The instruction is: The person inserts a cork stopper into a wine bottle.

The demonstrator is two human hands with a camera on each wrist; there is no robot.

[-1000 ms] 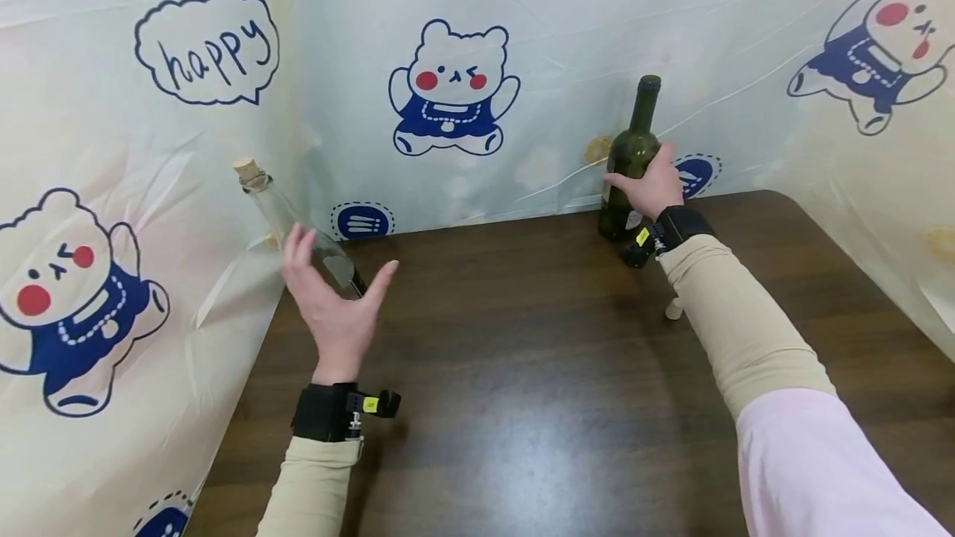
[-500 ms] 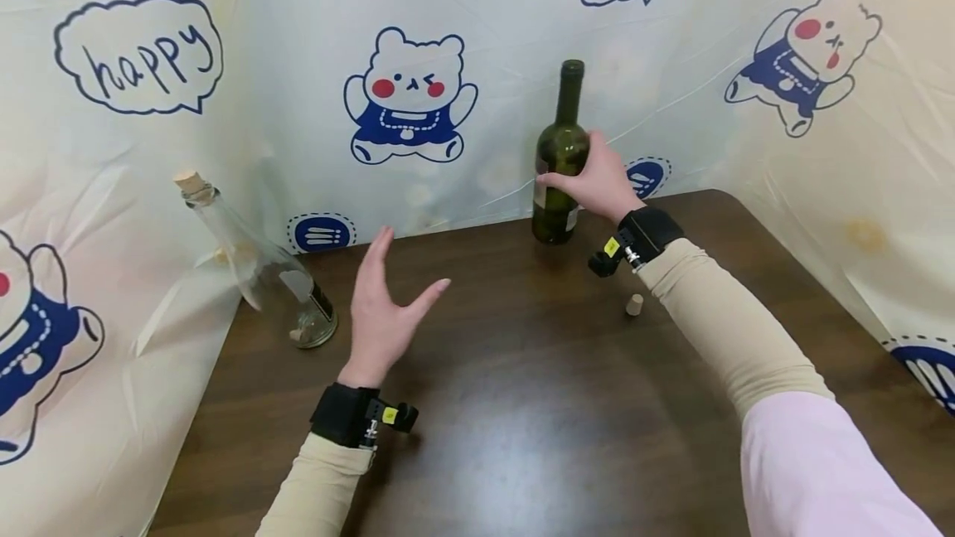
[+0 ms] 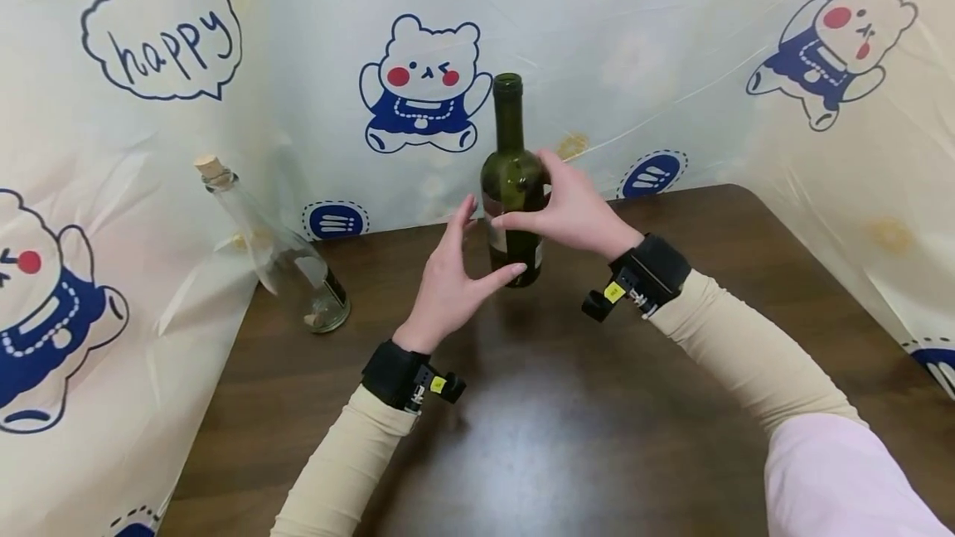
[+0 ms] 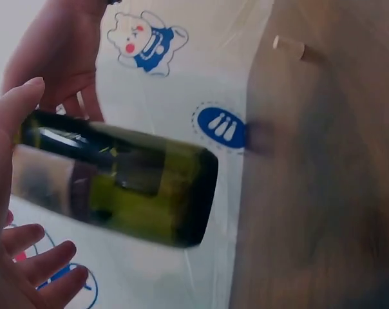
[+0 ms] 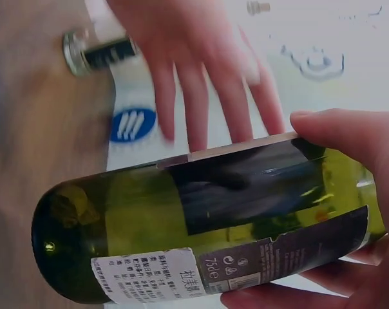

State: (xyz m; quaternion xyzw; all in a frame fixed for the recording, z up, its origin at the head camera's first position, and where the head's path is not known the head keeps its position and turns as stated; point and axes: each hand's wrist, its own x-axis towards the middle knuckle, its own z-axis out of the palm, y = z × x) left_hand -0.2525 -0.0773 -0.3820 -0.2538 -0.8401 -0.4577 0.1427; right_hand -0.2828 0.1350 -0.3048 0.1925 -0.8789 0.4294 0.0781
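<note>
A dark green wine bottle (image 3: 513, 176) stands upright in my right hand (image 3: 578, 210), its mouth uncorked. The right thumb and fingers grip it around the labelled body, and the right wrist view shows printed labels on the glass (image 5: 143, 206). My left hand (image 3: 451, 284) is beside the lower body, fingers spread and thumb extended across the front near the base. In the left wrist view the bottle's base (image 4: 198, 193) lies between the spread left fingers and the tabletop.
A clear glass bottle (image 3: 269, 243) with a cork (image 3: 211, 166) in its neck stands at the table's left back. A loose cork (image 4: 289, 48) is on the brown table (image 3: 597, 437). A printed cloth (image 3: 298, 106) hangs right behind the table.
The right hand has brought the green bottle from the back right toward the middle and nearer. The left hand has left the clear bottle and moved right to the green one.
</note>
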